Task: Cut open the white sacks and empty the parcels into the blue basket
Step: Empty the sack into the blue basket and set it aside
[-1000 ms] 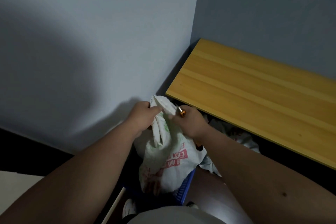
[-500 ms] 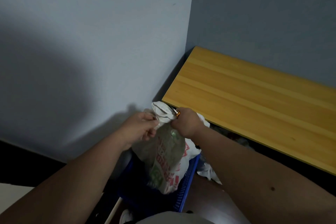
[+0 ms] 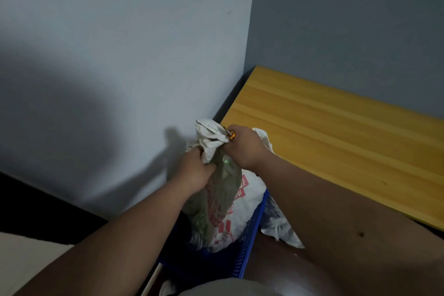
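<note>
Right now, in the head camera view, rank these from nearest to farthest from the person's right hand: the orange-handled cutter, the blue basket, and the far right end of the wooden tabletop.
1. Orange-handled cutter: gripped in the right hand, at the sack's bunched neck.
2. Blue basket: below the hand, under the white sack.
3. Wooden tabletop, far end: off to the right.

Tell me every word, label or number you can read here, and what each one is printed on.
None can be read.
Sack: red block lettering and green print on the white cloth, too creased and blurred to make out.
Orange tool in the right hand: no legible marking.
Blue basket, wooden tabletop and walls: no text visible.
</note>
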